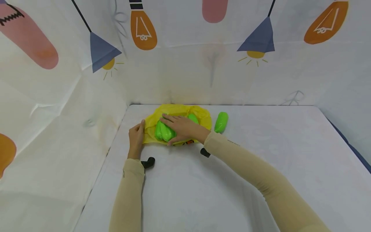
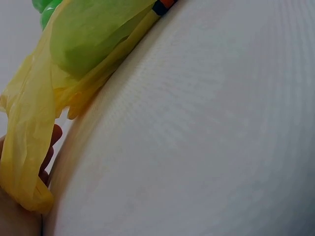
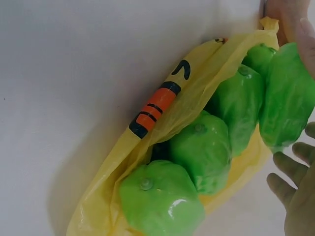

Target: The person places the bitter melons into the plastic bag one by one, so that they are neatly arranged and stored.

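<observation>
A yellow plastic bag (image 1: 171, 108) lies on its side at the back of the table, with several glossy green, bluntly ribbed, papaya-like fruits (image 3: 162, 196) in its mouth. At the bag's left end, my left hand (image 1: 135, 138) grips the edge of the plastic; in the left wrist view the gathered yellow film (image 2: 29, 142) covers part of that hand. My right hand (image 1: 185, 129) reaches over the bag, fingers spread and fairly straight, resting on or just above the fruits. Its thumb and fingers (image 3: 290, 169) show beside one long fruit (image 3: 285, 98). Contact is unclear.
One more green fruit (image 1: 221, 122) lies outside the bag, to its right. The white tabletop (image 1: 185, 187) meets a patterned cloth wall (image 1: 179, 74) close behind the bag. Another cloth wall (image 1: 58, 129) rises along the left edge.
</observation>
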Available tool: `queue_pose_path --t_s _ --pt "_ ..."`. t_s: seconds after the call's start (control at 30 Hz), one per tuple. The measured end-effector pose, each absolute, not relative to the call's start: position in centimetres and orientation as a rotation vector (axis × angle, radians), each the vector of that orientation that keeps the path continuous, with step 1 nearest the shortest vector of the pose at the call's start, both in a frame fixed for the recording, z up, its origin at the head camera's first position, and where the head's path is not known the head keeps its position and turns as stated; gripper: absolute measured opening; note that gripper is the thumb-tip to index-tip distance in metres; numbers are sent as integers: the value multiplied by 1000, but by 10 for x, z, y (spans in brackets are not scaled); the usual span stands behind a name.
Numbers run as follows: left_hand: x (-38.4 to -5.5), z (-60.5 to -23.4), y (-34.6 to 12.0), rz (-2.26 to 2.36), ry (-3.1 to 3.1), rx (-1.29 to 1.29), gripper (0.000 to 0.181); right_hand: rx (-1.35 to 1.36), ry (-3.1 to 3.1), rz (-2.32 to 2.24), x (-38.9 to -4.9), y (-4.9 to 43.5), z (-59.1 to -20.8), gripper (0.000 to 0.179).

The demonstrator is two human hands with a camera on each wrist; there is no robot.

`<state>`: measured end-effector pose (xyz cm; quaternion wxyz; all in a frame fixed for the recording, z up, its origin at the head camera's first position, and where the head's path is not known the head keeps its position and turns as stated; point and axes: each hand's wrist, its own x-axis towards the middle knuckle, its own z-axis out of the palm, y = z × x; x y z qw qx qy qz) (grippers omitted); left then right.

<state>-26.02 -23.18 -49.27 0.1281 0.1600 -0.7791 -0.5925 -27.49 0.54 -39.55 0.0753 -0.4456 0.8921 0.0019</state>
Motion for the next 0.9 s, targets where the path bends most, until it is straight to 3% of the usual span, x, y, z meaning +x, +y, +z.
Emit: queue_pose_path --t_s 0.37,0.57,0.9 --pt "-259 -494 -232 -1698 -2285 437 60 -1265 2707 -177 -279 35 -385 108" --pt "-259 -493 -232 -1693 -2290 426 61 -1177 2780 -197 -285 88 -383 105" --pt "-261 -494 -235 -1708 -2293 441 62 -904 2882 -294 -279 185 -415 102"
